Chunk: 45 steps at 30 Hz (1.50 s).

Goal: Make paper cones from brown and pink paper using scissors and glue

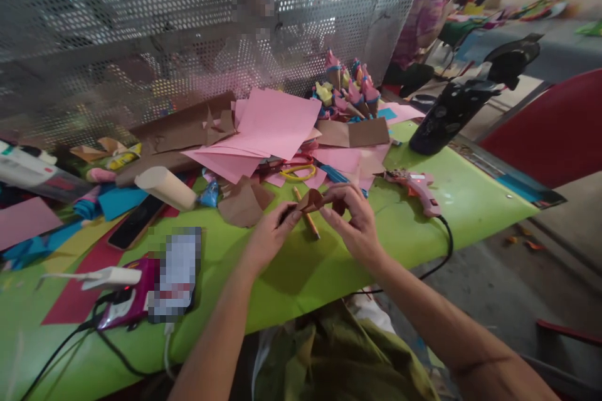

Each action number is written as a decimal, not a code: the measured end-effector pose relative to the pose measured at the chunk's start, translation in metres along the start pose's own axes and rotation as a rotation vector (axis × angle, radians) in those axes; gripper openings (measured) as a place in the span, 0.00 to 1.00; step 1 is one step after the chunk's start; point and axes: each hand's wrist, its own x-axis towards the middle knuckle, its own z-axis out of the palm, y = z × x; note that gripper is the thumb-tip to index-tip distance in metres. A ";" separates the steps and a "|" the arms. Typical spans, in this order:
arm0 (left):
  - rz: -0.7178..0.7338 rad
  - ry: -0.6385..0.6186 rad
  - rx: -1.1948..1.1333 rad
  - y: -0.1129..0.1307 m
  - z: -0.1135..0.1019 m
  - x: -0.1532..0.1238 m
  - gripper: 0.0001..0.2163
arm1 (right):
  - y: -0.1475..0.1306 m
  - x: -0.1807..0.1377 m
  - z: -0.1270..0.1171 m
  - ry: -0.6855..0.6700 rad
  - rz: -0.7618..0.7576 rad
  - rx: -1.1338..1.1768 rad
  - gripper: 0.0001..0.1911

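My left hand [270,235] and my right hand [353,219] meet over the green table [465,200], both pinching a small brown paper piece [311,199] curled like a cone. A pencil [306,213] lies on the table just under the paper. Loose brown paper scraps [244,203] lie left of my left hand. A pink glue gun [418,187] rests on the table to the right of my right hand, its black cord running off the table edge.
Pink paper sheets [273,122] and brown sheets pile up behind, with yellow scissors [298,171] and finished paper cones [350,91]. A phone [136,220], a paper roll [164,188] and chargers lie left. A perforated metal screen [141,25] backs the table; other people sit beyond.
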 end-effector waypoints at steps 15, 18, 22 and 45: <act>-0.104 0.023 -0.245 -0.002 0.006 -0.002 0.23 | 0.004 0.003 0.002 -0.170 -0.063 -0.020 0.04; -0.104 0.013 -0.268 -0.003 0.007 -0.001 0.24 | 0.009 0.003 0.003 -0.169 -0.037 -0.034 0.04; -0.114 0.005 -0.254 -0.003 0.007 -0.001 0.25 | 0.012 0.004 0.004 -0.195 -0.046 -0.011 0.05; -0.208 0.046 -0.441 -0.002 0.008 -0.002 0.18 | 0.010 0.003 0.003 -0.203 0.060 0.007 0.07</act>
